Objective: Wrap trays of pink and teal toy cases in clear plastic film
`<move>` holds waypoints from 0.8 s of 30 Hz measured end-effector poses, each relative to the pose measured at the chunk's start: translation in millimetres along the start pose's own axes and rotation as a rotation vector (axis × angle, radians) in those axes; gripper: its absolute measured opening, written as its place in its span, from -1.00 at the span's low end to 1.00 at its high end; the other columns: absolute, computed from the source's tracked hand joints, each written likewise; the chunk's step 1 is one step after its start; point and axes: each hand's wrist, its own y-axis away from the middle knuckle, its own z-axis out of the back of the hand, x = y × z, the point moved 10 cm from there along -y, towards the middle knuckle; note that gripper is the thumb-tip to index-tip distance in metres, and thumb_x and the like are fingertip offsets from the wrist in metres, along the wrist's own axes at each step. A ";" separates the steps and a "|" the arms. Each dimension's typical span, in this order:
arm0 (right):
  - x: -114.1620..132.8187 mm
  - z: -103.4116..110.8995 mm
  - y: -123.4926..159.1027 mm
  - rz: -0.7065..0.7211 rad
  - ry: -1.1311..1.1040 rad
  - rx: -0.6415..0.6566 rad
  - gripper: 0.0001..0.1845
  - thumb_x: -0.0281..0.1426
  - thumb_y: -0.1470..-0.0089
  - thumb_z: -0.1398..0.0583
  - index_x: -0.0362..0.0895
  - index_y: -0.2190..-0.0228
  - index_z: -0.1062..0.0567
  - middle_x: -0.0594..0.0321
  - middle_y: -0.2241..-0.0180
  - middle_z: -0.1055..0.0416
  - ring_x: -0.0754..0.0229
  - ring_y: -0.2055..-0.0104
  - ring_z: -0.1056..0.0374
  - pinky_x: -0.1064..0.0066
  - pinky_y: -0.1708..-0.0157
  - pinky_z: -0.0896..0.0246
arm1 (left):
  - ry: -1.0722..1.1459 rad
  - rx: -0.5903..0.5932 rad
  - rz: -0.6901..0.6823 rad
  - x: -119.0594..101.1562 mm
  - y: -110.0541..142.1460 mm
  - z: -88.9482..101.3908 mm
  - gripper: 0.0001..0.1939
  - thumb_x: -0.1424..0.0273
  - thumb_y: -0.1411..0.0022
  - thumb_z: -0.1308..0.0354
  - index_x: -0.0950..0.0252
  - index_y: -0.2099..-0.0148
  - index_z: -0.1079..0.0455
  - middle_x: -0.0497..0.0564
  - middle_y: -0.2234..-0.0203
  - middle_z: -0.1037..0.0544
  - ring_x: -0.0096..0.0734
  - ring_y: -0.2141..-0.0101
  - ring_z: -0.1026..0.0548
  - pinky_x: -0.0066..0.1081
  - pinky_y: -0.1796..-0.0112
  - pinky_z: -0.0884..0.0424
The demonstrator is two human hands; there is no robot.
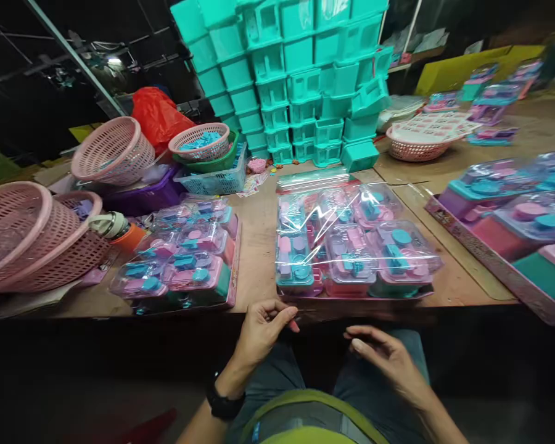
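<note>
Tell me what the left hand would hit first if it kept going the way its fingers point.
The left hand points right along the table edge, so it would likely meet the right hand first. The clear plastic bag opening around the toy pack may lie between; depth is unclear.

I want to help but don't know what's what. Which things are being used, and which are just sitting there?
In use:
left hand
right hand
clear-wrapped pink and teal toy pack at the table edge

Lying about:
second toy pack
pink plastic baskets
stacked teal plastic boxes
red bag
</note>
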 end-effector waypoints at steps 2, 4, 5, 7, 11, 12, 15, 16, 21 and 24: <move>-0.5 -38.0 -3.6 0.004 -0.057 0.057 -0.50 0.06 0.16 -0.46 -0.05 0.29 -0.73 0.07 0.32 -0.66 0.07 0.34 -0.55 0.26 0.29 -0.52 | 0.000 0.026 0.016 2.3 0.9 -2.3 -0.58 0.04 -0.16 -0.31 0.31 0.47 -0.50 0.05 0.61 -0.63 -0.41 0.55 -0.48 -0.43 0.39 -0.36; 7.4 -69.3 -9.2 0.043 -0.132 0.080 -0.48 0.07 0.13 -0.46 -0.05 0.25 -0.72 0.08 0.32 -0.66 0.09 0.37 -0.54 0.25 0.32 -0.53 | -0.004 0.055 0.022 3.8 1.6 -5.5 -0.53 -0.01 -0.19 -0.28 0.31 0.47 -0.50 0.06 0.62 -0.62 -0.39 0.55 -0.49 -0.41 0.38 -0.38; 13.1 -80.5 -12.0 0.070 -0.166 0.081 -0.48 0.05 0.14 -0.47 -0.04 0.24 -0.72 0.09 0.31 -0.66 0.10 0.37 -0.54 0.25 0.32 -0.53 | -0.006 0.069 0.022 4.2 1.9 -7.2 -0.51 -0.04 -0.20 -0.26 0.31 0.47 -0.50 0.06 0.63 -0.62 -0.37 0.54 -0.51 -0.40 0.37 -0.40; 23.3 -95.7 -16.0 0.105 -0.212 0.087 -0.51 0.00 0.17 -0.50 -0.04 0.26 -0.72 0.13 0.30 -0.66 0.14 0.40 -0.52 0.29 0.36 -0.51 | -0.013 0.091 0.022 4.5 2.0 -9.9 -0.48 -0.07 -0.21 -0.22 0.30 0.47 -0.50 0.06 0.64 -0.61 -0.33 0.52 -0.54 -0.38 0.35 -0.42; 26.2 -107.0 -15.2 0.035 -0.220 0.123 -0.46 0.02 0.17 -0.49 -0.11 0.25 -0.69 0.17 0.46 -0.61 0.31 0.65 -0.33 0.49 0.68 -0.19 | -0.051 0.115 0.041 5.4 1.9 -12.2 -0.49 -0.04 -0.25 -0.18 0.30 0.48 -0.50 0.04 0.66 -0.59 -0.36 0.54 -0.52 -0.40 0.35 -0.41; 25.8 -107.6 -13.9 0.016 -0.214 0.128 -0.44 0.03 0.15 -0.48 -0.12 0.22 -0.67 0.19 0.49 -0.58 0.34 0.69 -0.26 0.52 0.72 -0.09 | -0.064 0.121 0.041 4.9 1.9 -12.5 -0.49 -0.03 -0.27 -0.17 0.30 0.49 -0.50 0.04 0.66 -0.59 -0.37 0.54 -0.50 -0.40 0.34 -0.40; 30.6 -110.6 -11.2 0.030 -0.205 0.149 -0.46 0.01 0.09 -0.46 -0.12 0.19 -0.62 0.25 0.54 -0.52 0.37 0.70 -0.20 0.54 0.73 0.00 | -0.086 0.145 0.015 1.0 2.0 -13.5 -0.50 0.02 -0.30 -0.15 0.29 0.51 -0.49 0.02 0.67 -0.58 -0.38 0.53 -0.48 -0.40 0.32 -0.39; 32.9 -112.8 -11.1 0.043 -0.203 0.160 -0.48 -0.01 0.07 -0.45 -0.12 0.20 -0.61 0.28 0.56 -0.50 0.38 0.70 -0.19 0.54 0.72 0.01 | -0.089 0.154 0.005 -0.2 2.0 -13.9 -0.51 0.03 -0.30 -0.15 0.28 0.51 -0.49 0.02 0.68 -0.58 -0.38 0.53 -0.48 -0.40 0.31 -0.38; 38.8 -116.5 -14.9 0.052 -0.211 0.110 -0.49 0.02 0.14 -0.47 -0.13 0.35 -0.59 0.34 0.64 -0.39 0.40 0.70 -0.08 0.52 0.70 0.10 | -0.109 0.181 -0.015 -3.1 3.0 -15.3 -0.46 0.03 -0.32 -0.13 0.28 0.57 -0.47 0.03 0.67 -0.57 -0.37 0.52 -0.47 -0.40 0.32 -0.37; 41.9 -115.3 -15.6 0.032 -0.243 0.050 -0.47 0.04 0.21 -0.49 -0.12 0.41 -0.56 0.34 0.64 -0.38 0.39 0.68 -0.06 0.51 0.68 0.12 | -0.108 0.169 -0.016 -3.4 3.4 -14.7 -0.45 0.01 -0.33 -0.13 0.28 0.57 -0.48 0.02 0.66 -0.57 -0.37 0.52 -0.47 -0.40 0.31 -0.37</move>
